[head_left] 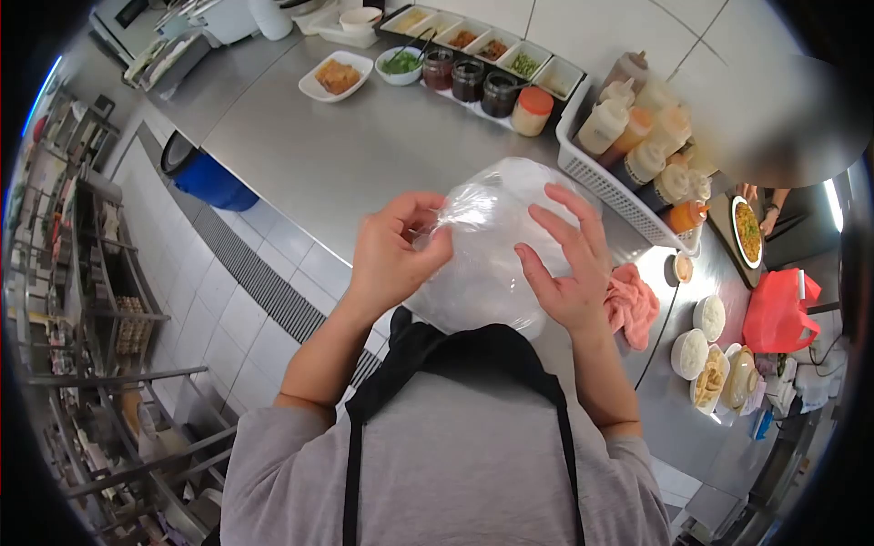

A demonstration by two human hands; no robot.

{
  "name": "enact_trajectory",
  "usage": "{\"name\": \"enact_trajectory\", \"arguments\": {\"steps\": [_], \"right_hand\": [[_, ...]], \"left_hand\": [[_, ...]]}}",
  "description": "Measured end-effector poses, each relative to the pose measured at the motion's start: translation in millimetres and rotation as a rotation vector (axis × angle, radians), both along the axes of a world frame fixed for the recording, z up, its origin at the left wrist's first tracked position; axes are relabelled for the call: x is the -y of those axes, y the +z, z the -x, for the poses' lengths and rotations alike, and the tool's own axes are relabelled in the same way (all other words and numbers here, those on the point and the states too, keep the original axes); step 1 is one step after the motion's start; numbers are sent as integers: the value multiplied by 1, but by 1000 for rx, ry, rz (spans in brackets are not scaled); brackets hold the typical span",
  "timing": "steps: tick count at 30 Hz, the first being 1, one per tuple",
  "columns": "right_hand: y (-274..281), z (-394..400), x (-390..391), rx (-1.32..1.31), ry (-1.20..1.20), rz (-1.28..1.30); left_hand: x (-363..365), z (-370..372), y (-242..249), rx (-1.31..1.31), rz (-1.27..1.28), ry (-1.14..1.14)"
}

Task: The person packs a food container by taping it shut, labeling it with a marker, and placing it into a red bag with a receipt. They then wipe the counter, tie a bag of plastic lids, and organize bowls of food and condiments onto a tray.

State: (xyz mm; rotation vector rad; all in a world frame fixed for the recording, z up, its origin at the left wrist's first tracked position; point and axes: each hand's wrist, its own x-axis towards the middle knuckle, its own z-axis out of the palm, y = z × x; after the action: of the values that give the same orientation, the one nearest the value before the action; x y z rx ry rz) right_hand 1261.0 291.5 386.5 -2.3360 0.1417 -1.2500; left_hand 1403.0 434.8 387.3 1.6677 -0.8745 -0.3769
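Note:
A sheet of clear, shiny plastic (pixel 487 259) spreads in a rounded shape in front of my apron, at the steel counter's near edge. My left hand (pixel 401 250) pinches its left side between thumb and fingers, where the plastic gathers into creases. On the other side, my right hand (pixel 574 259) has its fingers spread and lies over the plastic's right part without gripping it. I cannot tell whether the plastic is a bag or a film over a dish. Just right of my right hand lies a crumpled pink cloth (pixel 630 308).
Behind stand lidded jars (pixel 500 94), a topping tray (pixel 492 47), a bowl of greens (pixel 400 65) and a white dish of food (pixel 337 76). A white basket (pixel 601 187) holds squeeze bottles. Rice bowls (pixel 709 318) and a red bag (pixel 781 311) stand right, near another person's hands (pixel 772 214).

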Motion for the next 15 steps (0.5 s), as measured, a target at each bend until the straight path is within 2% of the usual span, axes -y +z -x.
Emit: {"name": "enact_trajectory", "arguments": {"steps": [1,3,4,6,8,10,13,15], "right_hand": [[12,1,1,10,-8,16],[33,4,5,-50,60,62],[39,7,5,-37,67,82],[44,17,9,-76,82,68],[47,26,13,-123,99,31],[50,31,15,-170,205,-206],[59,31,21,-175,179,-149],[60,30,30,-176,197,-191]], "left_hand": [[2,4,17,10,16,-8],[9,10,40,416,86,-123],[13,11,44,426,107,-128],[17,12,50,663,68,-221],[23,16,57,704,48,-242],[28,19,64,737,12,-267],[41,15,70,808,10,-319],[51,7,67,886,116,-532]]}}
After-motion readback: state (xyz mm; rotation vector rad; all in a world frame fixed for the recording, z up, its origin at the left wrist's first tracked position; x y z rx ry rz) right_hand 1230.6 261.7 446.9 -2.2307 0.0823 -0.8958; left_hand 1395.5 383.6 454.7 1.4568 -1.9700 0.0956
